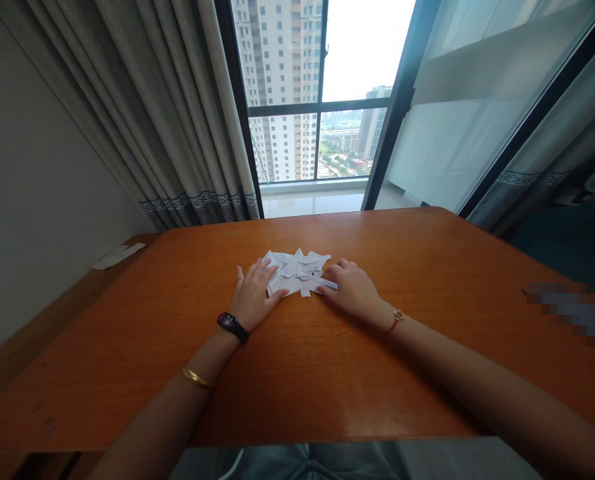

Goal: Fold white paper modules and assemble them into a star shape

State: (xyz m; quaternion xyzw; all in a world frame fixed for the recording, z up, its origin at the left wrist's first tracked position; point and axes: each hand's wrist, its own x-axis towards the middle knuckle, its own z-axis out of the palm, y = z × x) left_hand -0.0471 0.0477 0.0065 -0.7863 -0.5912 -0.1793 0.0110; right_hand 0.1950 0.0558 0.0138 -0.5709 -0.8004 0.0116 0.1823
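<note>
A loose pile of white paper pieces lies on the orange-brown wooden table, between my two hands. My left hand rests at the pile's left side, palm down with the fingers spread, its fingertips and thumb touching the paper's edge. On the right side, my right hand lies low over the table with its fingers bent. A narrow white strip reaches from the pile to its thumb and fingers; whether they grip it is hard to make out.
Some folded white paper lies on a ledge beyond the table's left side. A blurred, pixelated object is at the right edge. Curtains and a window stand behind the table.
</note>
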